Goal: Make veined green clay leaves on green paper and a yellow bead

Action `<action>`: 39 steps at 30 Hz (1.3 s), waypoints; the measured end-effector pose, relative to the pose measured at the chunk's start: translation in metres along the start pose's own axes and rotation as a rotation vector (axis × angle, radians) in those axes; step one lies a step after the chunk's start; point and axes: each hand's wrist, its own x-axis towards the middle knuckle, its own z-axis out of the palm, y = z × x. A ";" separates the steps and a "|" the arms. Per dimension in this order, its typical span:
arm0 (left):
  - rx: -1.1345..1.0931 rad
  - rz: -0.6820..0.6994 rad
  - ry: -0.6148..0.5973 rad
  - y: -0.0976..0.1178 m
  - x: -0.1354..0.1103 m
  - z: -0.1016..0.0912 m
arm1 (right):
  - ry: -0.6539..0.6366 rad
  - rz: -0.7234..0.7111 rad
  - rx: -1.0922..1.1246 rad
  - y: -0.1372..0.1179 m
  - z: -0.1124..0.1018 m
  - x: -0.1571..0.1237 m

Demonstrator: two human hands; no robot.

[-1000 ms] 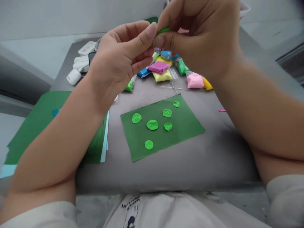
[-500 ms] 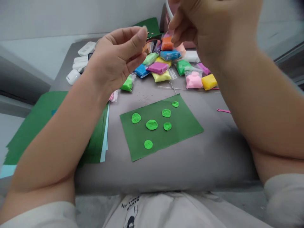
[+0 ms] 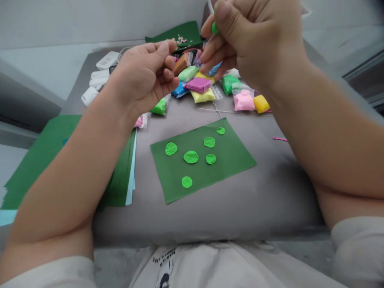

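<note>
My right hand (image 3: 246, 38) is raised over the back of the table, its thumb and index finger pinching a small bright green lump of clay (image 3: 215, 28). To its left my left hand (image 3: 153, 72) is also raised, thumb and index fingertip together and the other fingers curled; what it may hold is hidden. Below both hands lies a dark green card (image 3: 231, 160), tilted on the table. Several flat bright green clay discs (image 3: 191, 157) with creased surfaces are spread over it.
Behind the card are several bagged coloured clay packs (image 3: 199, 85). Green and pale blue sheets (image 3: 120, 188) are stacked at left, near white cases (image 3: 100, 78). A thin wire (image 3: 237, 112) and a pink tool (image 3: 280, 139) lie on the grey table (image 3: 216, 216). Pink bits rest on a rear green sheet (image 3: 168, 36).
My right hand has moved left and turned, so the green clay in its fingers now shows. My left hand has shifted slightly left and down. The discs keep their places on the card.
</note>
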 end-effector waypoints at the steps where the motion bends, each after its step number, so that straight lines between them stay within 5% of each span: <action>1: -0.006 -0.006 -0.014 -0.001 0.001 0.000 | -0.010 -0.011 0.003 -0.001 0.000 0.000; 7: -0.051 -0.052 -0.047 -0.002 0.001 -0.001 | 0.131 0.049 0.033 -0.001 0.001 0.004; 13: -0.094 -0.026 -0.023 0.002 -0.003 0.001 | 0.038 0.015 0.015 -0.004 -0.002 0.004; 20: 0.117 -0.051 -0.027 -0.003 -0.005 0.006 | -0.020 0.006 0.034 -0.002 -0.002 0.002; 32: 0.357 -0.050 -0.004 -0.007 -0.008 0.004 | -0.030 0.189 -0.071 -0.002 -0.004 0.004; 39: 0.345 0.002 -0.025 -0.008 -0.013 0.009 | -0.044 0.120 0.001 0.012 -0.001 0.003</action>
